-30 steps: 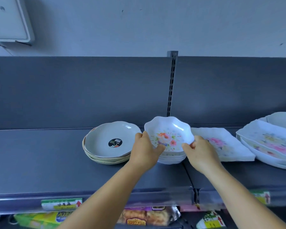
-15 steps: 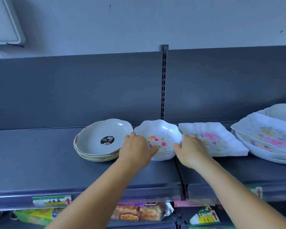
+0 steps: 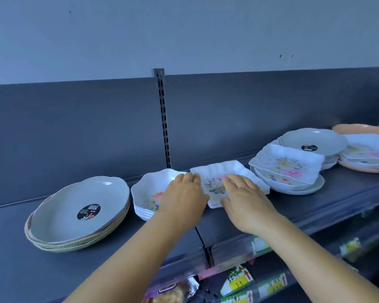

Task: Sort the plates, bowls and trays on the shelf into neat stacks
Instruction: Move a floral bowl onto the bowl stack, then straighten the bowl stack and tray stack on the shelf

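Both hands are over the white rectangular floral tray [image 3: 232,171] on the dark shelf [image 3: 315,206]. The left hand [image 3: 182,196] grips the tray's left edge, fingers curled; the right hand [image 3: 245,197] lies on it with fingers spread and extended. A stack of scalloped floral bowls [image 3: 149,193] stands just left of the tray, a stack of grey plates [image 3: 79,211] beyond. A mixed pile of trays and plates [image 3: 293,169] lies right.
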Motion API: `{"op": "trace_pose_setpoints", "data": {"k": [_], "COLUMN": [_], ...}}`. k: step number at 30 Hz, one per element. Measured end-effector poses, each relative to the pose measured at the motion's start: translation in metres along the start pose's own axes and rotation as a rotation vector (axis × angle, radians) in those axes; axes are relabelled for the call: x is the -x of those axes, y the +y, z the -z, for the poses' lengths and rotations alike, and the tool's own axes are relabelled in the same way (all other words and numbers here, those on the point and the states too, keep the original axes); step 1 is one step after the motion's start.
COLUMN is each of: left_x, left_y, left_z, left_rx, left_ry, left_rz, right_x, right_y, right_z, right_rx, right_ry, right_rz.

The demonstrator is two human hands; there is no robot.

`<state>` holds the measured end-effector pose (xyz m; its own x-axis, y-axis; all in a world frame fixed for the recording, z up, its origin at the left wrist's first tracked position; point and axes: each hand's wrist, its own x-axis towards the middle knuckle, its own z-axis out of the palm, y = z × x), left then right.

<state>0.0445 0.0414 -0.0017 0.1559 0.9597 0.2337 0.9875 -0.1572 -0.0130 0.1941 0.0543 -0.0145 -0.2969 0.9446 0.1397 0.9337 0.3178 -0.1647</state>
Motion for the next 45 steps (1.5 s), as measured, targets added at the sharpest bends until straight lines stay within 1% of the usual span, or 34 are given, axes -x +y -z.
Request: {"op": "trace_pose_setpoints", "data": {"k": [7, 11, 15, 22, 29, 34, 38, 42, 45], "left_x": [-0.030, -0.054, -0.082, -0.132, -0.166, -0.177, -0.178, -0.180, -0.176], "left_y": [0.052, 0.084, 0.117, 0.156, 0.173, 0.174, 0.173, 0.161, 0.150], "left_z": [-0.008, -0.015, -0.023, -0.037, -0.042, -0.041, -0.040, -0.044, -0.045], "left_rx": [0.030, 0.007, -0.033, -0.032, 0.085, 0.100, 0.138, 0.321, 0.439], "left_ry": [-0.016, -0.019, -0.021, -0.093, -0.195, -0.166, -0.146, -0.046, -0.031], "left_rz": [-0.152, -0.174, -0.158, -0.020, 0.195, 0.270, 0.272, 0.381, 0.437], "right_x": [0.018, 0.022, 0.019, 0.000, -0.014, -0.019, -0.024, -0.028, -0.031], "right_y": [0.066, 0.107, 0.153, 0.227, 0.258, 0.269, 0.273, 0.279, 0.281], "right_z": [0.011, 0.022, 0.034, 0.042, 0.038, 0.033, 0.028, 0.020, 0.016], "right_rx": [0.056, 0.100, 0.104, 0.045, -0.112, -0.243, -0.304, -0.372, -0.404], "right_ry": [0.035, 0.037, 0.030, 0.008, -0.034, -0.021, 0.006, 0.057, 0.093], "right_rz": [-0.158, -0.192, -0.197, -0.170, -0.193, -0.176, -0.182, -0.195, -0.224]}}
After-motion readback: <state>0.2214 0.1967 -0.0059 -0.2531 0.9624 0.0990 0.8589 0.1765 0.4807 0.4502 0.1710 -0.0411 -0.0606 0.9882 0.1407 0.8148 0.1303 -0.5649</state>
